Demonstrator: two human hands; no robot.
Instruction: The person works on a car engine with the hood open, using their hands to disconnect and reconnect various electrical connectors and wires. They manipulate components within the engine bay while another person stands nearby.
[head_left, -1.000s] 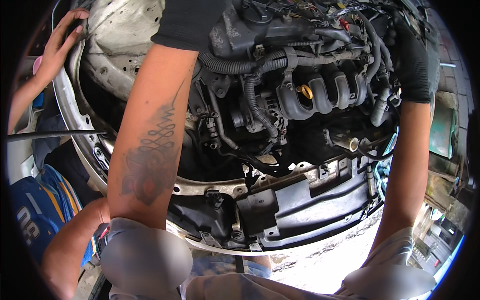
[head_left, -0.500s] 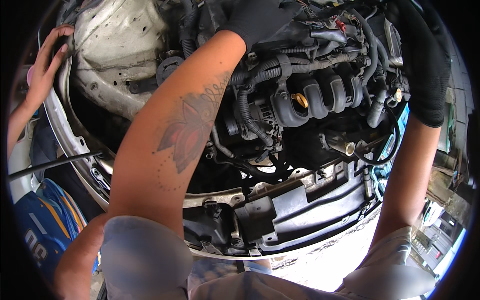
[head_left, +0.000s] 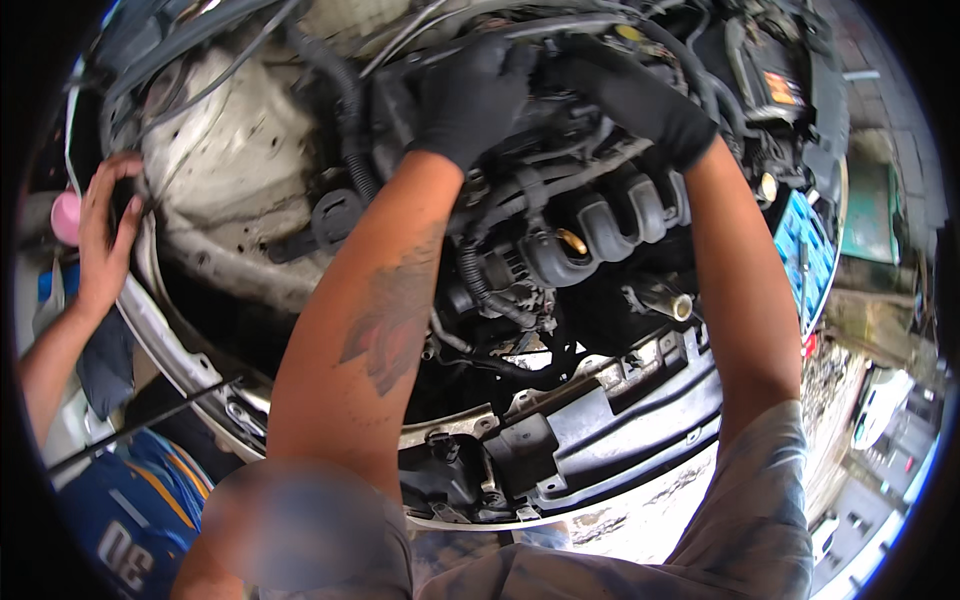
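My left hand [head_left: 475, 102], in a black knit glove, reaches over the back of the car engine, beside a black plastic cover. My right hand [head_left: 625, 95], gloved the same way, lies close to it on the right, over hoses and wiring behind the black intake manifold [head_left: 600, 225]. The fingers of both hands blur into the dark parts around them, so what they grip, if anything, is hidden. Nearer to me are a yellow dipstick handle [head_left: 572, 241] and an open metal-ended pipe [head_left: 680, 306].
Another person's hand [head_left: 108, 215] rests on the left fender edge. A thin black rod [head_left: 150, 425] crosses at lower left. On the right are a battery [head_left: 765, 80] and a blue tool case [head_left: 800, 245]. The front panel [head_left: 620, 415] runs along the near side.
My right hand has swung left from the right side of the engine bay to beside my left hand. The view has shifted, showing more of the back of the bay.
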